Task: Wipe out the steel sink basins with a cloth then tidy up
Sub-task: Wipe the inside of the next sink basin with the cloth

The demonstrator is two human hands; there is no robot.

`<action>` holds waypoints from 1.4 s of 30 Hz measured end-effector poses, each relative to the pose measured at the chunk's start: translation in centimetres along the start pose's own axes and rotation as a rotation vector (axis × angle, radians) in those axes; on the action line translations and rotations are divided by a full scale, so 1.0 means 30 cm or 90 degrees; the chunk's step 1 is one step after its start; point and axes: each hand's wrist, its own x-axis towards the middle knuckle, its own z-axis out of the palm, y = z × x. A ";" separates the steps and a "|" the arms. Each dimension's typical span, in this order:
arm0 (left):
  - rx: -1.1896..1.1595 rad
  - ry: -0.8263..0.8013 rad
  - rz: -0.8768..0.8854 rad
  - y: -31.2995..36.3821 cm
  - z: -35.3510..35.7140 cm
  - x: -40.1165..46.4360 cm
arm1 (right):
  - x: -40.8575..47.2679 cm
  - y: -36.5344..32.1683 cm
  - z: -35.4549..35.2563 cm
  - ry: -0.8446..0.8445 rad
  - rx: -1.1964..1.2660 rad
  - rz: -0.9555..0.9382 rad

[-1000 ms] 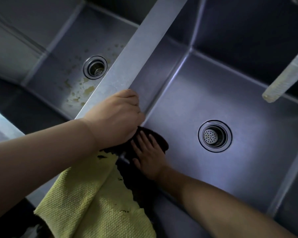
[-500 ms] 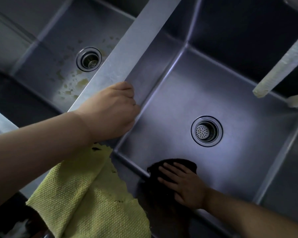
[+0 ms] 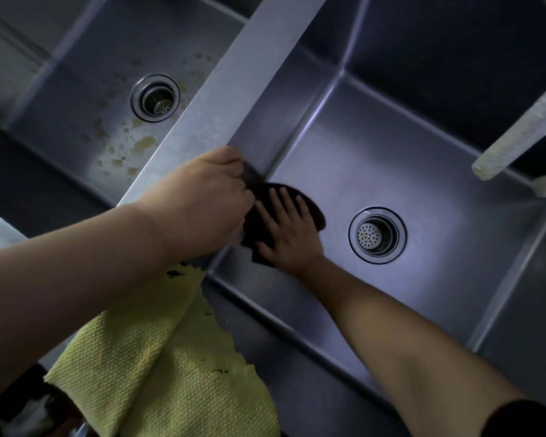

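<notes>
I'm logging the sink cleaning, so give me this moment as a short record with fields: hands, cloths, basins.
right hand: flat on dark cloth, pressing it to right basin floor
left hand: resting on the divider
yellow cloth: draped over the front edge, unused
left basin: yellowish stains near its drain
right basin: no stains visible

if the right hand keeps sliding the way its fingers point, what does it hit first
Probably the steel wall under the divider between the basins. The right hand lies flat on the dark cloth, fingers aimed up-left at that corner. The left hand sits just beside that line; depth is unclear.
</notes>
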 end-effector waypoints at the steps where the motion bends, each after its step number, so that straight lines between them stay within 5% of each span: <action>1: 0.008 -0.005 -0.002 0.002 -0.003 0.002 | 0.008 0.038 -0.014 0.008 -0.002 0.038; 11: 0.043 -0.016 -0.004 0.015 -0.016 0.003 | 0.019 0.344 -0.098 0.000 -0.045 0.329; 22: 0.060 -0.034 0.001 0.033 -0.038 0.006 | -0.594 0.140 0.017 -0.103 -0.032 -0.005; 28: 0.066 -0.058 0.005 0.027 -0.046 0.012 | -0.838 0.277 -0.031 -0.112 -0.085 0.154; 32: 0.070 -0.058 0.017 0.026 -0.042 0.011 | -0.802 0.221 -0.002 -0.103 -0.061 0.214; 42: 0.075 -0.109 0.016 0.023 -0.051 0.013 | -0.317 0.135 -0.036 -0.098 -0.038 0.075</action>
